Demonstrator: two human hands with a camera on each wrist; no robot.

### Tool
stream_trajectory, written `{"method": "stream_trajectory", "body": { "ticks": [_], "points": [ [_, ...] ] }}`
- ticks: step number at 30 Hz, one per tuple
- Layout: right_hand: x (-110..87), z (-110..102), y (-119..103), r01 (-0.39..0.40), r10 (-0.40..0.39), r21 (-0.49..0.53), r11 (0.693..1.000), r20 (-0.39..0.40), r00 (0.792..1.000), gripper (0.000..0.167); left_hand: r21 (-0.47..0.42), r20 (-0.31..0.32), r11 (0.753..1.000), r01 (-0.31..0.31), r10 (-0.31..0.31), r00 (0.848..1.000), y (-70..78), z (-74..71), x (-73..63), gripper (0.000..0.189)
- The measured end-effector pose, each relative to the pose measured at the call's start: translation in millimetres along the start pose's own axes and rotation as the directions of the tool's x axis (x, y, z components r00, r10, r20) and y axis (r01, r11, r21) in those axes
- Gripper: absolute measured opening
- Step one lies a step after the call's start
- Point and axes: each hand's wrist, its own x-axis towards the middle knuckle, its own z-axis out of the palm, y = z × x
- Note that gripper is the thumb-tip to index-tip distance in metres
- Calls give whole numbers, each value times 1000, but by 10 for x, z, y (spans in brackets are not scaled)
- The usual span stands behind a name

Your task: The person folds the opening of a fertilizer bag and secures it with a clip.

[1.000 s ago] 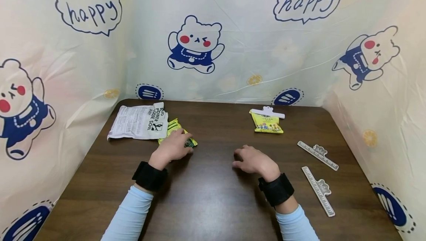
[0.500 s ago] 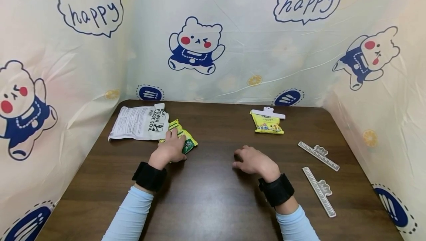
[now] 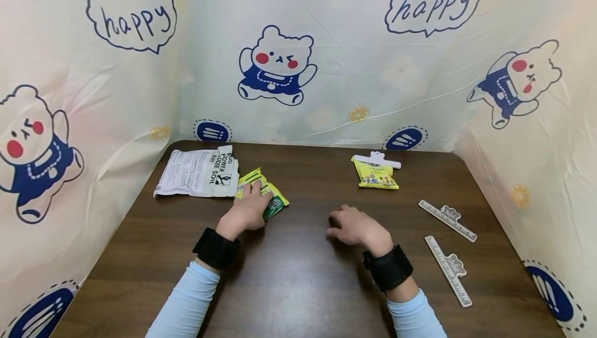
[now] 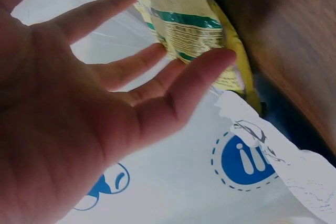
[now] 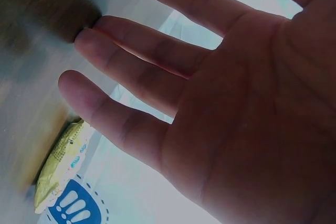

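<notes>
My left hand point(image 3: 251, 211) rests over a yellow and green packet point(image 3: 276, 204) at the left centre of the table, fingertips touching it. In the left wrist view its fingers point(image 4: 152, 116) are extended, with the tips at the edge of the printed packet point(image 4: 191, 30); the thumb tip lies outside that view. Beside the packet lies a white printed soil bag point(image 3: 191, 173). My right hand point(image 3: 359, 229) rests on the table with nothing in it. Its fingers point(image 5: 142, 82) are extended and slightly bent in the right wrist view.
Toward the back right is a small yellow packet point(image 3: 377, 176) with a white clip point(image 3: 378, 159) across its top edge. Two pale long clips point(image 3: 448, 221) lie on the right side of the dark wooden table point(image 3: 298, 281). Printed curtains point(image 3: 345, 68) enclose the table's back and sides.
The yellow and green packet has slid a little to the right, away from the soil bag, with my left hand on it. My right hand stays in place.
</notes>
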Motion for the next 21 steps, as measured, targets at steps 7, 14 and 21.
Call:
{"method": "stream_trajectory", "body": {
  "ticks": [7,14,21],
  "points": [
    [-2,0,5,-3,3,1,1000,-4,1000,44,3,-35,989,-146,146,989,49,41,3,69],
    [29,14,9,-5,4,-11,1000,-14,1000,44,-15,-80,961,-276,274,958,149,95,-12,68],
    [36,36,-27,46,-46,23,999,-33,998,41,-84,-64,919,-386,381,922,286,178,15,66]
  ]
}}
